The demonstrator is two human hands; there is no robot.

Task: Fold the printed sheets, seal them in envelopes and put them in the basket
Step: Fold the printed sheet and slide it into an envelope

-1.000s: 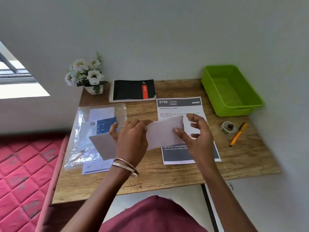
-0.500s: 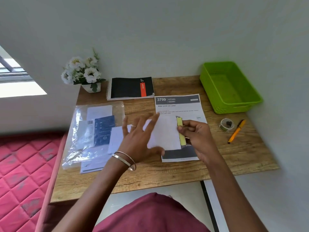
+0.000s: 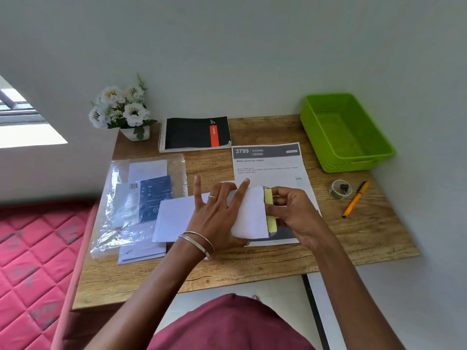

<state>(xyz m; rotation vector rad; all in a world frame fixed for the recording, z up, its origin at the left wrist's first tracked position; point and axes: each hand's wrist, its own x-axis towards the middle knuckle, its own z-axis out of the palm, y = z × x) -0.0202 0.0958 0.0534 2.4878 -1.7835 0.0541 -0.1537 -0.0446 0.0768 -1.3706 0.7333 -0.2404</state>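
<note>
Envelope [image 3: 250,210], white, is lying at centre frame on the table [image 3: 252,263], partly overlapping the printed sheet [image 3: 267,162] headed "3799 KITCHEN". Left hand [image 3: 217,218] is pressing down on the envelope with fingers spread and straight, no grip closed on anything. Right hand [image 3: 290,213] is pinching the yellow strip [image 3: 268,198] at the envelope's right edge, fingers curled round it. A second white envelope [image 3: 174,221] is sitting just left, partly under the left hand. Green basket [image 3: 353,162] is sitting at upper right of the frame, against the wall, well apart from the hands. Tape roll [image 3: 341,189] and orange pen [image 3: 356,199] are lying near each other at right, between basket and table edge. Clear plastic pack [image 3: 118,210] holding more envelopes is lying at left of the table. Black spiral notebook [image 3: 195,133] is lying at upper centre, white flower pot [image 3: 123,111] just left of it in the corner. Pink quilted mattress [image 3: 32,261] is filling lower left.
</note>
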